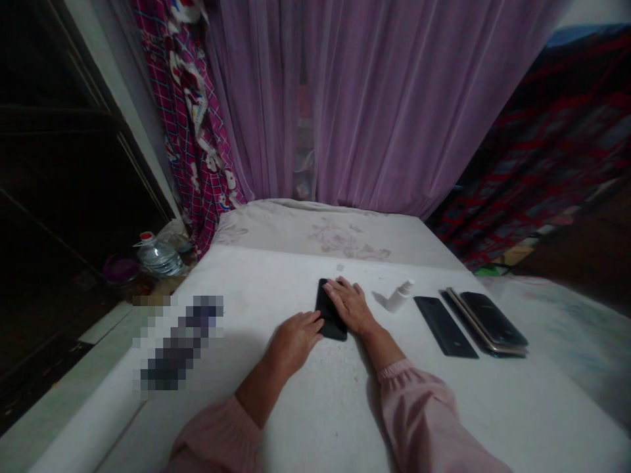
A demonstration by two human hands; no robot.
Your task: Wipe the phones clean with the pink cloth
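Observation:
A black smartphone [331, 323] lies flat on the white-covered table [315, 401], its long side pointing away from me. My left hand [294, 340] is at the phone's lower left edge, fingers together and pressed against it. Across the upper right part of the phone rests my right hand [351, 306], its fingers stretched out flat over the surface. Whether anything thin lies under that palm is hidden. Just right of my right hand, a small white spray bottle [400, 295] stands on the cloth.
Farther right lie a dark flat phone or back cover [446, 327] and a stack of phones [493, 322]. A pixelated dark item [180, 345] is at the left. Beyond the table hang purple curtains [394, 98]. A large water bottle [160, 256] stands off the left side.

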